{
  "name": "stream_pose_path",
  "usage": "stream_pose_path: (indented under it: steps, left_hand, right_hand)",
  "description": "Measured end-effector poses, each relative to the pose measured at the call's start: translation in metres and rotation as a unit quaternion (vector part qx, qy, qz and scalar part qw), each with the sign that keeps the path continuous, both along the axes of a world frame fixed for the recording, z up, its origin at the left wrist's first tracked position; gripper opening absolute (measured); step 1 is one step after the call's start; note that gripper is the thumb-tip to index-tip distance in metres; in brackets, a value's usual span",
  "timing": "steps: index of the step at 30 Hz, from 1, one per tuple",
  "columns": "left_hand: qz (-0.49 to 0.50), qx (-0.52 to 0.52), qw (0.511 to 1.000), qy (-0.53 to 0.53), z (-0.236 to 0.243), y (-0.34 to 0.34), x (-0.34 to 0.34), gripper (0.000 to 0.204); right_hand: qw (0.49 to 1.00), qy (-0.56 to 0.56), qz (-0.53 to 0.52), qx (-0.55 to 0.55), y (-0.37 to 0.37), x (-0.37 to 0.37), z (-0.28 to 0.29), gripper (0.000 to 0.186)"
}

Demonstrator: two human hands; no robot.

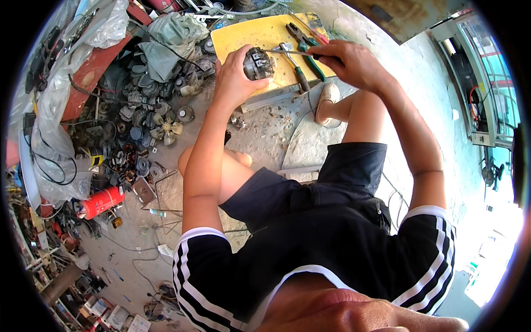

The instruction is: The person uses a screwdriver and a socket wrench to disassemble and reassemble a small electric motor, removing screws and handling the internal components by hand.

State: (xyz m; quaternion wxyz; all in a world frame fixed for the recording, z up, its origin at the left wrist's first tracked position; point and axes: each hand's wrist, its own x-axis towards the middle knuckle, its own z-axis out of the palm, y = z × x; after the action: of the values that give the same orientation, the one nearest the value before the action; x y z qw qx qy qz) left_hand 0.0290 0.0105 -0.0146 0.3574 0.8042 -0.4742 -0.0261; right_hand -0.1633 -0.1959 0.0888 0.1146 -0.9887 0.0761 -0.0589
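Observation:
My left hand (234, 78) is wrapped round a small electric motor core (258, 64), dark with copper-brown parts, at the left side of a yellow work board (235, 37). In my right hand (355, 64) is a screwdriver (296, 52), its thin metal shaft pointing left. The shaft's tip reaches the motor core's upper edge; whether it touches cannot be made out. Between my hands, a small hammer (295, 67) with a dark handle lies on the board. Beside it rest green-handled pliers (313, 62) and a red-handled tool (319, 37), partly behind my right hand.
Several motor parts and fan blades (166, 128) are heaped on the floor to the left, near a red cylinder (102, 202). Clear plastic sheeting (61, 133) hangs farther left. A metal-framed cabinet (470, 83) stands at the right. Cables (133, 252) trail over the floor.

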Motion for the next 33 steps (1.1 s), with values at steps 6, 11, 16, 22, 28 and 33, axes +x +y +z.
stream_pose_path:
  steps: [6,11,16,22,28,33]
  left_hand:
    - [-0.005,-0.012,1.0,0.007,0.0,0.0,0.0,0.085]
    - [0.002,0.007,1.0,0.015,0.001,-0.002,0.0,0.087]
    - [-0.005,0.001,0.999,0.048,0.003,-0.002,0.002,0.087]
    - [-0.014,-0.012,0.998,0.066,-0.003,-0.001,0.004,0.09]
    - [0.005,0.007,0.998,0.054,0.0,-0.002,0.001,0.091]
    - [0.004,0.005,0.999,0.049,0.0,-0.002,0.001,0.09]
  right_hand:
    - [1.0,0.008,0.006,-0.004,-0.006,0.012,0.0,0.028]
    - [0.997,-0.033,-0.064,0.009,0.022,-0.007,-0.015,0.03]
    - [0.997,-0.054,-0.055,-0.013,0.018,-0.01,-0.017,0.029]
    - [0.964,-0.121,-0.083,-0.223,-0.012,-0.004,-0.008,0.027]
    - [0.993,-0.02,-0.091,0.072,0.006,-0.011,-0.001,0.029]
    - [0.988,0.008,-0.102,0.119,0.019,-0.011,-0.003,0.029]
